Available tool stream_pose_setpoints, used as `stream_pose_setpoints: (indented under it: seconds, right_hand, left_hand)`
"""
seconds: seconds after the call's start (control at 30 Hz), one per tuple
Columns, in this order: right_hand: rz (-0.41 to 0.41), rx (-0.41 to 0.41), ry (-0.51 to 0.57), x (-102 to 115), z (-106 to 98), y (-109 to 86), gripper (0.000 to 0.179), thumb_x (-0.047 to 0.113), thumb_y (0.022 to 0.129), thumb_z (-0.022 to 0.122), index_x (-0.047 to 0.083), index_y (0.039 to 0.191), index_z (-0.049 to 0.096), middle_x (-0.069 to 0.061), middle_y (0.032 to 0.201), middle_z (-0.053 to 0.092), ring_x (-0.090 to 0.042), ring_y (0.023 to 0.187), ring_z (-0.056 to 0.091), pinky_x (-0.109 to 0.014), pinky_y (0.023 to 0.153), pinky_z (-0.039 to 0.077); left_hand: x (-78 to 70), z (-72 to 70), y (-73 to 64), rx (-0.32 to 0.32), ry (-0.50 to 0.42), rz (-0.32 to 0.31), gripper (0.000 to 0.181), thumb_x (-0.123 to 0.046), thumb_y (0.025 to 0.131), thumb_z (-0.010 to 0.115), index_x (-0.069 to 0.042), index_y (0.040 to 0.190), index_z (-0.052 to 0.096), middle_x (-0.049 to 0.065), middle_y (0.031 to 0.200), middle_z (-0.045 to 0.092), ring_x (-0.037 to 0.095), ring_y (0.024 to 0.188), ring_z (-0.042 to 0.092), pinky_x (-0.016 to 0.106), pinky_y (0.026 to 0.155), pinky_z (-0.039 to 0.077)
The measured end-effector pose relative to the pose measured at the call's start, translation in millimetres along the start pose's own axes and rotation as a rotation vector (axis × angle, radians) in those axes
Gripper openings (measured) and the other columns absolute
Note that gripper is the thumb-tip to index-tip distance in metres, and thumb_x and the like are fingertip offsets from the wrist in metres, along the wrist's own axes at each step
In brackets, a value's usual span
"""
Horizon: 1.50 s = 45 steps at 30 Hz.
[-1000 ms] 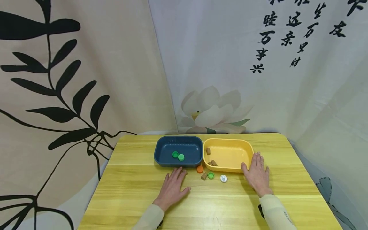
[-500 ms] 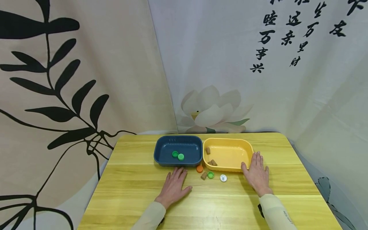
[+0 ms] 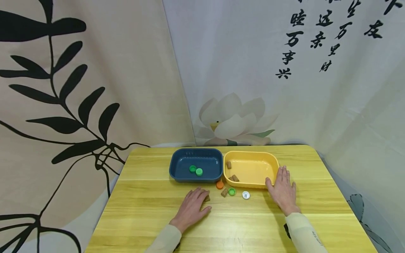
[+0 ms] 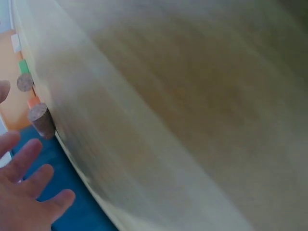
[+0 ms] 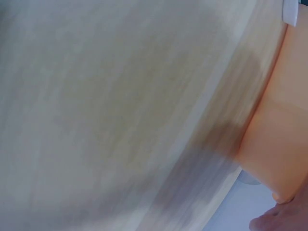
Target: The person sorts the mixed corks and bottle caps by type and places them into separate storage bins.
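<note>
My left hand [image 3: 191, 208] is over the table in front of the blue tray [image 3: 177, 180], fingers slightly bent. A cork [image 3: 207, 198] lies by its fingertips, partly covered in the head view. In the left wrist view, that hand's fingers are spread and a cork [image 4: 42, 120] appears apart from them. My right hand [image 3: 282, 192] lies against the front right corner of the yellow tray [image 3: 253, 185], thumb at the front and straight fingers along the side. In the right wrist view only a bit of the hand [image 5: 284, 216] shows beside that tray.
Two green caps [image 3: 199, 172] lie in the blue tray, several corks [image 3: 229, 165] in the yellow one. In front of the trays are an orange cap [image 3: 219, 185], a cork [image 3: 224, 192], a green cap [image 3: 232, 192] and a white cap [image 3: 245, 195]. A printed curtain [image 3: 142, 88] hangs behind.
The left fingertips have drawn back from the blue tray's front edge and bent a little; a cork now shows more plainly beside them. The right hand stays at the yellow tray.
</note>
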State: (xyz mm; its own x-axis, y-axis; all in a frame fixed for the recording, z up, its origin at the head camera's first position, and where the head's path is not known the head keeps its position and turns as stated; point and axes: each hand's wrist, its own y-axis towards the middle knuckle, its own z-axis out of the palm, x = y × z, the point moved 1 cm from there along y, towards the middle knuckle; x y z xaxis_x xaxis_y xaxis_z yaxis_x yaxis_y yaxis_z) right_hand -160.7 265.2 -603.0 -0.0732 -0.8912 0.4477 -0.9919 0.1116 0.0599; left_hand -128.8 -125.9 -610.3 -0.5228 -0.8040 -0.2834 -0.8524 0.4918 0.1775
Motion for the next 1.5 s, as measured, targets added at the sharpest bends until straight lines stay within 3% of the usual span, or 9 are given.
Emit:
stream_pose_setpoints:
  seconds: [0.13, 0.3, 0.4, 0.77, 1.23, 1.5]
  right_hand:
    - [0.0, -0.005, -0.001, -0.4, -0.4, 0.2, 0.088, 0.051, 0.108, 0.035, -0.012, 0.16, 0.003, -0.033, 0.167, 0.0, -0.054, 0.153, 0.009, -0.08, 0.111, 0.011]
    - [0.002, 0.001, -0.004, -0.9, -0.5, 0.1, 0.088, 0.05, 0.108, 0.037, -0.012, 0.16, 0.003, -0.033, 0.167, 0.0, -0.054, 0.153, 0.009, -0.08, 0.112, 0.011]
    - [0.004, 0.003, -0.008, -0.7, -0.2, -0.1, 0.088, 0.049, 0.108, 0.038, -0.012, 0.16, 0.003, -0.033, 0.167, 0.0, -0.054, 0.153, 0.009, -0.08, 0.112, 0.011]
    - [0.004, -0.002, 0.001, 1.1, -1.0, -0.1, 0.087, 0.049, 0.108, 0.037, -0.013, 0.16, 0.005, -0.033, 0.167, 0.0, -0.054, 0.152, 0.009, -0.08, 0.111, 0.012]
    - [0.0, -0.009, -0.004, 0.6, -2.1, -0.9, 0.088, 0.05, 0.108, 0.037, -0.013, 0.16, 0.004, -0.033, 0.167, -0.002, -0.055, 0.152, 0.01, -0.08, 0.111, 0.012]
    - [0.011, 0.013, -0.006, 0.4, -2.0, -0.9, 0.088, 0.051, 0.109, 0.035, -0.013, 0.16, 0.002, -0.03, 0.168, -0.008, -0.054, 0.153, 0.006, -0.079, 0.112, 0.01]
  left_hand:
    - [1.1, 2.6, 1.7, -0.009, -0.011, -0.05, 0.069, -0.052, 0.092, 0.074, -0.009, 0.144, 0.058, 0.01, 0.141, 0.057, 0.032, 0.135, 0.051, 0.063, 0.11, 0.041]
    - [1.0, 6.6, 4.9, 0.03, 0.0, -0.123, 0.082, -0.063, 0.09, 0.07, -0.007, 0.148, 0.054, 0.017, 0.148, 0.052, 0.041, 0.142, 0.044, 0.068, 0.11, 0.036]
    - [0.6, 8.2, 6.1, 0.042, 0.019, -0.145, 0.081, -0.063, 0.09, 0.07, -0.007, 0.147, 0.056, 0.017, 0.149, 0.051, 0.043, 0.143, 0.043, 0.069, 0.11, 0.035]
    - [-1.8, 10.9, 8.1, -0.07, 0.068, -0.095, 0.035, -0.032, 0.089, 0.082, -0.011, 0.115, 0.072, 0.013, 0.134, 0.063, 0.04, 0.134, 0.053, 0.068, 0.106, 0.04]
    - [-6.2, 7.1, 7.3, -0.098, 0.057, -0.08, 0.031, -0.033, 0.089, 0.082, -0.013, 0.11, 0.073, 0.013, 0.139, 0.06, 0.04, 0.136, 0.052, 0.066, 0.107, 0.041]
    - [-16.5, -0.9, 8.6, -0.108, 0.02, -0.063, 0.035, -0.034, 0.091, 0.079, -0.013, 0.117, 0.071, 0.013, 0.145, 0.057, 0.038, 0.139, 0.05, 0.064, 0.11, 0.04]
